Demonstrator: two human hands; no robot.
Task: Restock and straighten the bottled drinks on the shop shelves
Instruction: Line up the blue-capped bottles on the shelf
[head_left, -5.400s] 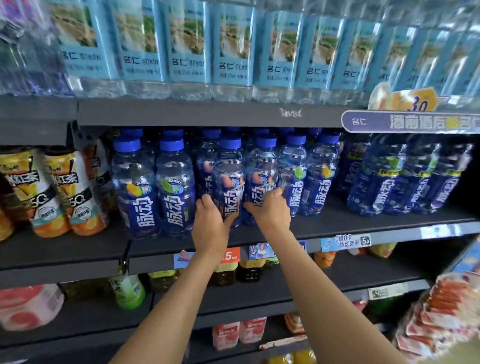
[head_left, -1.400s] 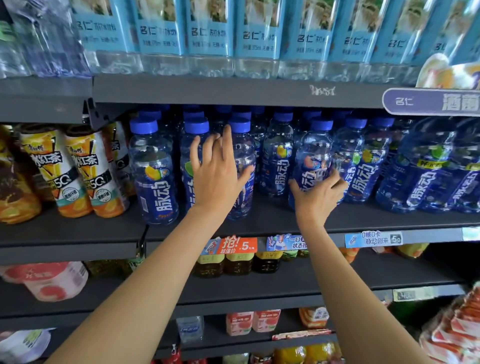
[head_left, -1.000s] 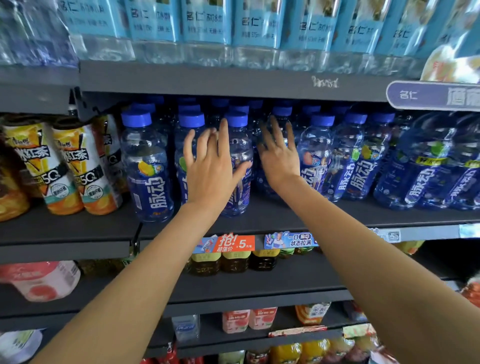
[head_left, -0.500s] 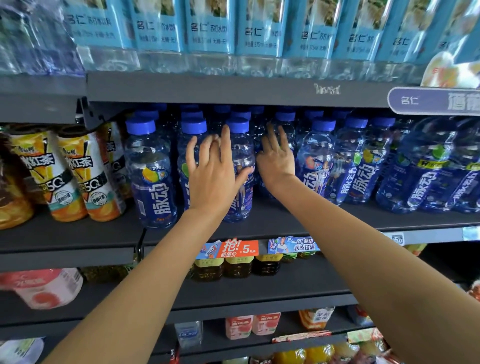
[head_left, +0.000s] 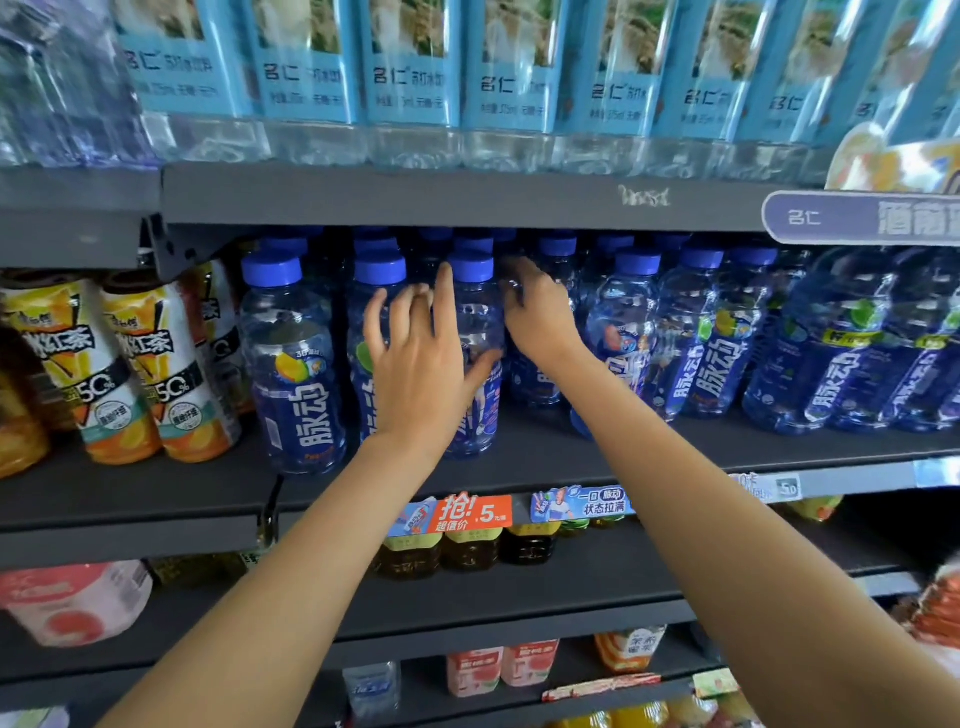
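The light is even and fairly bright, falling from above and in front, so the pale blue labels on the top shelf (head_left: 467, 197) look washed out. Deep shadow fills the back of the middle shelf behind the blue caps. Soft glare sits on the clear bottle shoulders. The fingers of the right hand (head_left: 540, 317) are smeared by motion. Wide-angle distortion bends the shelf edges, and the corners are blurred.
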